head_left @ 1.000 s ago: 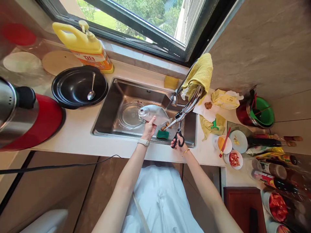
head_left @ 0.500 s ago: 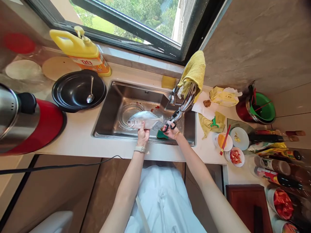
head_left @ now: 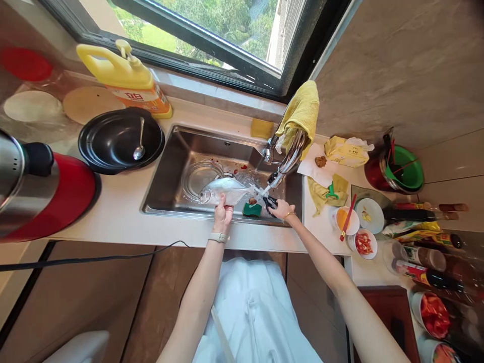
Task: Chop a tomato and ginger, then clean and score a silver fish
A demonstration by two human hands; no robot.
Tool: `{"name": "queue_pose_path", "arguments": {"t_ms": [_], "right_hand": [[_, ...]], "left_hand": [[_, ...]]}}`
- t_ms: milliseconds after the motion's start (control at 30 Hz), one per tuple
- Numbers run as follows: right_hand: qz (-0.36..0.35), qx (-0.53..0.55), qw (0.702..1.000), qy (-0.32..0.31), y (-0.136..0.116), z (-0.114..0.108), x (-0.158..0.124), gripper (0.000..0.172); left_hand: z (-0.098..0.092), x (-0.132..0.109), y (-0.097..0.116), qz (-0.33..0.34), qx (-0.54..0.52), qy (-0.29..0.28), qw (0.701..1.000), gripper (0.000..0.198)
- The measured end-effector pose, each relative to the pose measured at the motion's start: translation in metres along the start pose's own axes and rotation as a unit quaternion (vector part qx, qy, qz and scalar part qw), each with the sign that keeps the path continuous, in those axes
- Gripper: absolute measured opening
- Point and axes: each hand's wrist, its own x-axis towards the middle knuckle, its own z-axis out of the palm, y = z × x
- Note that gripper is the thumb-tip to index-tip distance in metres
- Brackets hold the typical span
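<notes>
A silvery, flat-bodied fish [head_left: 229,189] lies across the grip of my left hand [head_left: 223,214], over the sink, its head to the left and its tail to the right. My right hand [head_left: 282,207] is closed round the black handles of a pair of scissors [head_left: 269,202], whose blades point left toward the fish's tail. Water from the faucet [head_left: 289,169] splashes around the tail and blades. Whether the blades touch the fish I cannot tell. A green sponge [head_left: 252,209] sits below the tail at the sink's front wall.
Around the steel sink [head_left: 159,176] stand a black pot [head_left: 109,143] with a spoon [head_left: 139,146], a yellow detergent jug [head_left: 128,80] and a red appliance [head_left: 73,194]. Small bowls [head_left: 363,244], chopsticks [head_left: 348,217] and several bottles fill the right counter. A yellow cloth [head_left: 302,108] drapes the faucet.
My right hand has shifted right and slightly down, now wrapped round the scissor handles instead of having fingers in the loops. The fish has moved slightly down; water now splashes at its tail.
</notes>
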Motion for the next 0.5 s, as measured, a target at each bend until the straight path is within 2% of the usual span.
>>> {"name": "queue_pose_path", "arguments": {"t_ms": [100, 233, 367, 500], "right_hand": [[-0.079, -0.206, 0.969, 0.114, 0.011, -0.002, -0.028, 0.042], [-0.104, -0.282, 0.943, 0.144, 0.016, -0.009, -0.048, 0.042], [-0.050, -0.283, 0.947, 0.147, 0.037, -0.027, -0.048, 0.042], [0.073, -0.217, 0.956, 0.184, 0.077, -0.053, -0.034, 0.042]], "left_hand": [[-0.005, 0.001, 0.002, 0.007, 0.010, 0.002, 1.000, 0.024], [-0.007, 0.003, -0.002, 0.009, 0.011, 0.014, 1.000, 0.025], [0.005, 0.001, -0.020, -0.009, 0.049, 0.021, 0.999, 0.027], [0.034, -0.006, -0.053, -0.042, 0.073, 0.023, 0.996, 0.033]]}}
